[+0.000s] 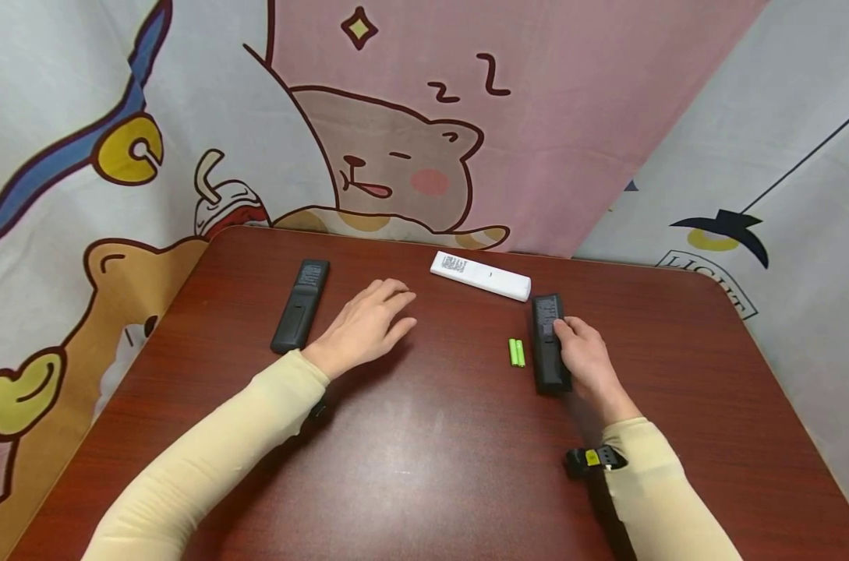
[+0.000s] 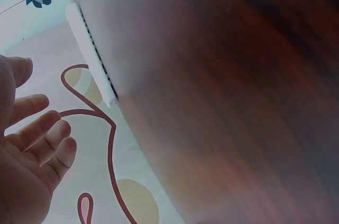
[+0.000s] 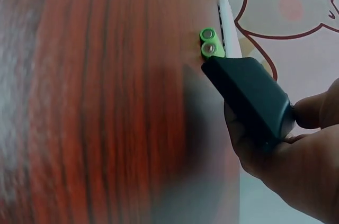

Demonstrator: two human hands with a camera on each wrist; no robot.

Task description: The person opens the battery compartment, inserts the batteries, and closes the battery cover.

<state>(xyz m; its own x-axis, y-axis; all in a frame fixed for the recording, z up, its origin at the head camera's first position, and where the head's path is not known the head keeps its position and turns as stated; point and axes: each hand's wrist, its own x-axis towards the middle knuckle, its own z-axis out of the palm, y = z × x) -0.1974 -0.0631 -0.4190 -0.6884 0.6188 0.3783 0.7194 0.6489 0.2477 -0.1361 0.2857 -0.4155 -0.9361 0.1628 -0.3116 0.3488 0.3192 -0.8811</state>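
My right hand grips a black remote control, thumb on its upward-facing back and fingers underneath. In the right wrist view the remote's dark end is tilted above the table. Just left of it, two green batteries lie side by side. My left hand hovers over the table with loosely bent fingers and nothing in them. Left of that hand lies another black remote control, back side up. Towards the far edge rests a white remote control, its labelled back facing up.
The reddish-brown wooden table has rounded far corners. Behind it hangs a cartoon-printed cloth, which meets the table's back edge. A dark strap with a small device is worn on my right wrist.
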